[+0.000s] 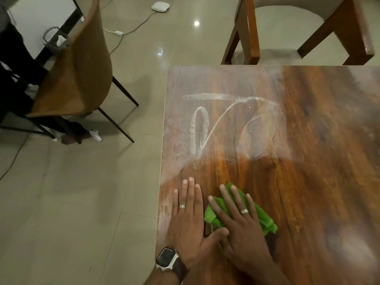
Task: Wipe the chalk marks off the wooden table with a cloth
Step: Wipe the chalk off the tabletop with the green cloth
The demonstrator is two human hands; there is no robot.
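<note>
White chalk marks (200, 128), a loop and long strokes, cross the far left half of the wooden table (308, 182); fainter smeared arcs lie to their right. A folded green cloth (263, 218) lies near the table's front left. My right hand (238, 221) presses flat on the cloth with straight, spread fingers. My left hand (190, 214) rests flat on the bare wood just left of the cloth, its thumb reaching under my right hand. A watch sits on my left wrist.
The table's left edge (161, 161) drops to a tiled floor. A brown chair (78, 68) with someone's dark-clad legs stands to the left. A wooden chair (298, 29) stands beyond the far edge. Cables and a white device (160, 6) lie on the floor.
</note>
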